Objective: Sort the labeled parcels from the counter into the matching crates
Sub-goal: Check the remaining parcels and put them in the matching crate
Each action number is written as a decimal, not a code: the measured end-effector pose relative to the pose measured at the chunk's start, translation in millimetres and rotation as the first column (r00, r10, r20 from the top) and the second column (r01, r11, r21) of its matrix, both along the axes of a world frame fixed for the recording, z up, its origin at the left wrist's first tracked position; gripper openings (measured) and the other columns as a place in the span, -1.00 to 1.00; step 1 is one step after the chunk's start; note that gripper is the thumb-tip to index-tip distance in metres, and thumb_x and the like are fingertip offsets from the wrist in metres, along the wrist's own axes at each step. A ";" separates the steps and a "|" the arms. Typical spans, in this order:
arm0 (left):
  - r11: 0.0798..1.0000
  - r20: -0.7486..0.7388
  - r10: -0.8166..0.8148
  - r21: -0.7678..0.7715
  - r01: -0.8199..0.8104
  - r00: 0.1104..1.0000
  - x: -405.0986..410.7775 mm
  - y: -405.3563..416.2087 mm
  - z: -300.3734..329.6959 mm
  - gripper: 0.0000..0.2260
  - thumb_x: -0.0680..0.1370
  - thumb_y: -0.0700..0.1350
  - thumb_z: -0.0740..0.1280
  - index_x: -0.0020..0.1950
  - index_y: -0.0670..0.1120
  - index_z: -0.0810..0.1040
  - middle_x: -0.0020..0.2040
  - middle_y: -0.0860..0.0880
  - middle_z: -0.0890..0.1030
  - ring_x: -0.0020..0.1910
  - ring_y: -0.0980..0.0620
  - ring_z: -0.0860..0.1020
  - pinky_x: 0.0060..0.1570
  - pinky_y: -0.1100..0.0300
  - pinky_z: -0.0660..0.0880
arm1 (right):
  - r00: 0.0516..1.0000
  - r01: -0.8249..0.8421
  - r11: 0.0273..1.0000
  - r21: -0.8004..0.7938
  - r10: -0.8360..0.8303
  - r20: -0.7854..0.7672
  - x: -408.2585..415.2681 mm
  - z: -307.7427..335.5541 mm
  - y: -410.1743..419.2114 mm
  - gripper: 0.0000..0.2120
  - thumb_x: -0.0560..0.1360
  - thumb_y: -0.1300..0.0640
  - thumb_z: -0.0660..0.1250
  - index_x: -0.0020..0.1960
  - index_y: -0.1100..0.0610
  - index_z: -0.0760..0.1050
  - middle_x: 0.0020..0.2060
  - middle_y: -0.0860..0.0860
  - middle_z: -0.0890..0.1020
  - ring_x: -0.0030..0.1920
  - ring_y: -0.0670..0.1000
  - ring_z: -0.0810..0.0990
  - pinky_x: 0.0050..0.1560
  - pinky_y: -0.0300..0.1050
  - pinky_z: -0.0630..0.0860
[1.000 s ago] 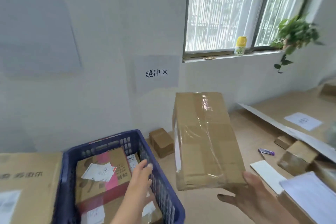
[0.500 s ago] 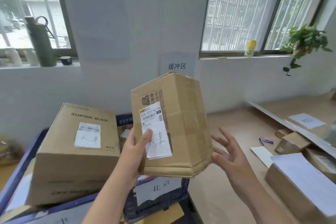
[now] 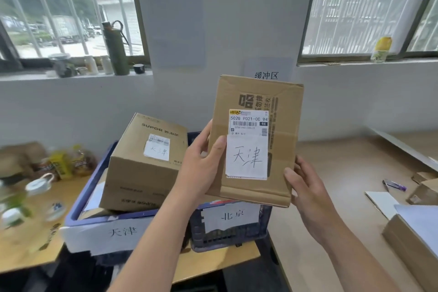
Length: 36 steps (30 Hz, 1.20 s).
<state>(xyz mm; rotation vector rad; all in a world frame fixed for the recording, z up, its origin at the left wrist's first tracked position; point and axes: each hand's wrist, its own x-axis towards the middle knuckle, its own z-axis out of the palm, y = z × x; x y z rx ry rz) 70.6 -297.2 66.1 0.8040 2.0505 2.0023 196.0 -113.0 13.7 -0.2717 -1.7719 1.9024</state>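
Note:
I hold a brown cardboard parcel (image 3: 279,149) upright in front of me, its white handwritten label 天津 facing me. My left hand (image 3: 201,168) grips its left edge, thumb on the label. My right hand (image 3: 305,187) touches its lower right edge, fingers bent around it. Below stand two blue crates: the left crate (image 3: 78,206) carries a white sign 天津 and holds a large SUPOR box (image 3: 142,170) with the same label; the right crate (image 3: 232,232) carries a sign 北京, its inside hidden behind the parcel.
The wooden counter (image 3: 343,173) runs to the right with small boxes (image 3: 424,192), a purple pen (image 3: 394,185), white sheets and a carton (image 3: 412,242). Bottles and snack packs (image 3: 59,163) lie on the table at left. A wall with windows stands close behind.
The parcel has been turned so its label faces me squarely. My right hand, open and apart half a second ago, now rests on the parcel's right edge. The view shifted left toward the crates.

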 end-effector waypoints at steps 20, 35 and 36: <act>0.959 -0.078 0.262 -0.093 -0.268 0.962 18.9 -83.1 62.1 -0.70 0.70 0.13 0.13 0.41 0.25 0.46 0.20 0.26 0.63 0.04 0.22 0.64 -0.13 0.27 0.58 | 0.968 -0.223 0.972 0.069 0.229 -0.101 -50.6 42.7 -35.5 -0.69 0.51 -0.08 0.32 0.24 -0.11 0.53 0.08 -0.05 0.68 -0.01 -0.08 0.61 0.04 -0.08 0.55; 0.932 -0.076 0.362 -0.003 -0.364 0.929 -9.5 -152.5 68.3 -0.60 0.61 0.16 0.24 0.41 0.05 0.45 0.19 0.09 0.63 0.11 0.14 0.59 0.02 0.18 0.45 | 0.949 -0.262 0.958 0.112 0.277 -0.148 -92.7 75.8 -110.3 -0.63 0.65 -0.12 0.19 0.35 0.02 0.52 0.20 0.00 0.69 0.22 0.12 0.64 0.30 0.22 0.51; 0.931 -0.090 0.364 0.012 -0.365 0.927 -15.3 -158.1 70.4 -0.58 0.60 0.16 0.24 0.41 0.03 0.45 0.15 0.10 0.63 0.05 0.18 0.59 0.00 0.21 0.44 | 0.953 -0.254 0.962 0.101 0.267 -0.144 -99.8 80.7 -117.3 -0.62 0.64 -0.15 0.20 0.34 0.01 0.52 0.17 -0.02 0.70 0.17 0.11 0.66 0.25 0.25 0.52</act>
